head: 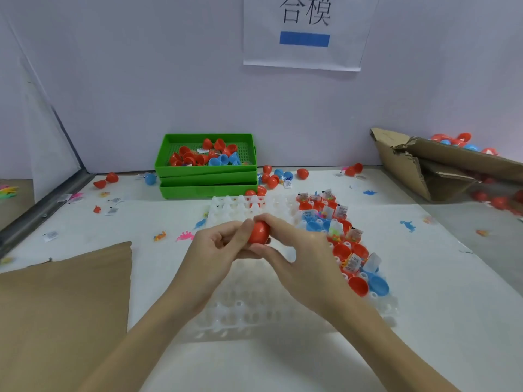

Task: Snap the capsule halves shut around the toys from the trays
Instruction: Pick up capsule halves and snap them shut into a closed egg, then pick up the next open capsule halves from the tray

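A red capsule [259, 232] is held between both hands above a clear plastic holder tray [254, 309]. My left hand [223, 244] grips its left end, fingers curled round it. From the right, my right hand [291, 247] grips the capsule, thumb below and fingers over the top. Whether the halves are fully joined I cannot tell. On the tray's right side sit several open red halves [358, 285] and blue halves [379, 284], some filled with small toys and paper slips [352, 263].
Stacked green trays [208, 168] with red and blue halves stand at the back. Loose capsules [302, 173] and small toy dinosaurs [408, 225] lie scattered on the white table. Brown cardboard [65, 306] lies at front left; a cardboard box [441, 165] holding capsules sits at right.
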Demonstrator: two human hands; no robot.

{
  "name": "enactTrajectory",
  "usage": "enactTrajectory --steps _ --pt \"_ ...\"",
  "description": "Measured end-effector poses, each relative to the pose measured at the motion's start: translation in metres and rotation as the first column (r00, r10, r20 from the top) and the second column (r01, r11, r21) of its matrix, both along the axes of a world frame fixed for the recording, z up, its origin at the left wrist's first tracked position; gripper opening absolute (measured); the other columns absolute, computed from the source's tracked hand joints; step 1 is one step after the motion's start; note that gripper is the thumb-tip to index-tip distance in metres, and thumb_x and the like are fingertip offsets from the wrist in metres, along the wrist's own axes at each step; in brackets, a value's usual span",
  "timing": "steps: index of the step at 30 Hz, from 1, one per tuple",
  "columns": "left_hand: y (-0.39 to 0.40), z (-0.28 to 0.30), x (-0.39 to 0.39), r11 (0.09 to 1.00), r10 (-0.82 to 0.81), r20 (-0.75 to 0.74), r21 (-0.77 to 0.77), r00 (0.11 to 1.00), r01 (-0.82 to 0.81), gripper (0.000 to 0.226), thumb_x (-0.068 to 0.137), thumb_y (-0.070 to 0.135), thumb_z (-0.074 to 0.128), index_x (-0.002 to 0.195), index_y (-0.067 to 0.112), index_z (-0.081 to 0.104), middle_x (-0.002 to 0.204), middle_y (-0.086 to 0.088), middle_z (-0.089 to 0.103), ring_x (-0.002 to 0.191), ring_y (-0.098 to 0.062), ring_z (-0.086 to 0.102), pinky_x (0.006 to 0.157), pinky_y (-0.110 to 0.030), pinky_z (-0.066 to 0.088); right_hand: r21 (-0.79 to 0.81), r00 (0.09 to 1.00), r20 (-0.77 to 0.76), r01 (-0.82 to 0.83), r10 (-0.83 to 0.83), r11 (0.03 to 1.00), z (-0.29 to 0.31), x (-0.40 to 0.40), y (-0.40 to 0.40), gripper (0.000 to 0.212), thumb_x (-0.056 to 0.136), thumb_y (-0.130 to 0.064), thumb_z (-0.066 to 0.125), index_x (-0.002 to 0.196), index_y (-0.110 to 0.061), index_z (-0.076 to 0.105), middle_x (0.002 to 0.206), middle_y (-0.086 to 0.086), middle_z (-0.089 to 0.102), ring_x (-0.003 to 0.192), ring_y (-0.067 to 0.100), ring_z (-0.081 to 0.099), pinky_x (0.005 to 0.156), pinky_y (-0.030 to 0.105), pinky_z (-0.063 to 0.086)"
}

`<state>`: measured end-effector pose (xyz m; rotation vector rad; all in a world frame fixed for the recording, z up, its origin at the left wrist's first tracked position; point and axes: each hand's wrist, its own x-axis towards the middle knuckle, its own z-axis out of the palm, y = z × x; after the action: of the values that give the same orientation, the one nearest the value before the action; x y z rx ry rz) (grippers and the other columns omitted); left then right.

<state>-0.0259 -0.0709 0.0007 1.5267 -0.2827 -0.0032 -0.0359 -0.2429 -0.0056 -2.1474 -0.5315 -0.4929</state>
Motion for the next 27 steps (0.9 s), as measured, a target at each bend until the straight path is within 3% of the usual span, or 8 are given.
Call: enactTrajectory --steps 2,5,9,13,16,19,23,27 --pt "0.003 0.001 0.003 0.997 0.075 -0.013 -0.006 0.997 -0.075 0.051 0.093 0.066 0.050 0.101 0.027 0.081 0.083 -0.002 0.075 0.071 -0.017 0.070 0.070 -0.024 0.055 0.097 0.999 -0.052 0.012 -0.007 0.995 0.002 0.001 -0.002 0.057 0.090 -0.056 0.059 0.141 -0.030 0.061 0.112 -0.035 0.064 0.103 -0.024 0.059 0.091 0.000 0.043" --pt "0.011 0.004 0.009 0.979 0.151 -0.039 -0.136 0.988 -0.155 0.061 0.095 0.065 0.044 0.097 0.017 0.081 0.072 -0.005 0.061 0.057 -0.015 0.053 0.056 -0.024 0.046 0.502 0.951 -0.294 0.072 0.092 0.862 0.014 0.008 -0.013 0.041 0.098 -0.034 0.066 0.136 -0.017 0.065 0.110 -0.009 0.078 0.105 0.008 0.074 0.091 0.021 0.058" --pt "0.019 0.004 0.013 0.946 0.159 -0.068 -0.274 0.985 -0.172 0.064 0.097 0.058 0.045 0.085 0.006 0.080 0.065 -0.007 0.056 0.051 -0.015 0.049 0.048 -0.020 0.046 0.906 0.795 -0.375 0.206 0.477 0.369 0.058 0.052 -0.056 0.035 0.099 -0.013 0.064 0.128 0.006 0.059 0.120 0.020 0.073 0.112 0.032 0.072 0.094 0.036 0.060" --pt "0.019 0.003 0.014 0.951 0.140 -0.104 -0.262 0.985 -0.163 0.065 0.097 0.056 0.043 0.079 0.005 0.079 0.063 -0.009 0.055 0.050 -0.016 0.050 0.046 -0.022 0.045 0.981 0.874 -0.162 0.194 0.457 -0.023 0.129 0.107 -0.118 0.064 0.105 -0.022 0.053 0.154 0.009 0.025 0.152 0.031 0.044 0.137 0.046 0.050 0.111 0.051 0.046" --pt "0.023 0.001 0.016 0.954 0.138 -0.103 -0.254 0.985 -0.160 0.064 0.098 0.055 0.044 0.080 0.004 0.079 0.064 -0.011 0.055 0.050 -0.019 0.050 0.046 -0.022 0.046 0.940 0.852 -0.339 0.291 0.398 0.178 0.139 0.124 -0.137 0.072 0.107 -0.028 0.050 0.159 0.003 0.012 0.159 0.028 0.034 0.141 0.046 0.044 0.110 0.052 0.046" --pt "0.025 -0.001 0.018 0.959 0.143 -0.080 -0.236 0.986 -0.158 0.062 0.099 0.053 0.045 0.081 0.004 0.078 0.064 -0.012 0.056 0.051 -0.019 0.051 0.047 -0.023 0.046 0.800 0.818 -0.506 0.327 0.274 0.503 0.114 0.122 -0.128 0.047 0.107 -0.018 0.051 0.147 0.006 0.044 0.136 0.024 0.062 0.120 0.035 0.066 0.091 0.038 0.058" --pt "0.021 -0.004 0.016 0.987 0.141 0.004 -0.074 0.990 -0.141 0.054 0.099 0.051 0.050 0.081 0.009 0.078 0.066 -0.011 0.060 0.056 -0.019 0.054 0.052 -0.026 0.045 0.224 0.890 -0.428 0.273 -0.157 0.935 0.076 0.103 -0.104 0.025 0.102 -0.020 0.063 0.117 -0.002 0.073 0.098 0.005 0.077 0.086 0.015 0.074 0.070 0.019 0.058" --pt "0.019 -0.004 0.014 0.992 0.121 0.038 0.031 0.992 -0.122 0.050 0.099 0.050 0.050 0.079 0.015 0.078 0.068 -0.011 0.063 0.058 -0.020 0.056 0.052 -0.024 0.045 -0.303 0.934 -0.318 0.060 -0.160 0.951 0.061 0.090 -0.086 0.010 0.096 -0.020 0.071 0.104 -0.019 0.078 0.096 -0.005 0.075 0.085 0.011 0.070 0.072 0.015 0.056"
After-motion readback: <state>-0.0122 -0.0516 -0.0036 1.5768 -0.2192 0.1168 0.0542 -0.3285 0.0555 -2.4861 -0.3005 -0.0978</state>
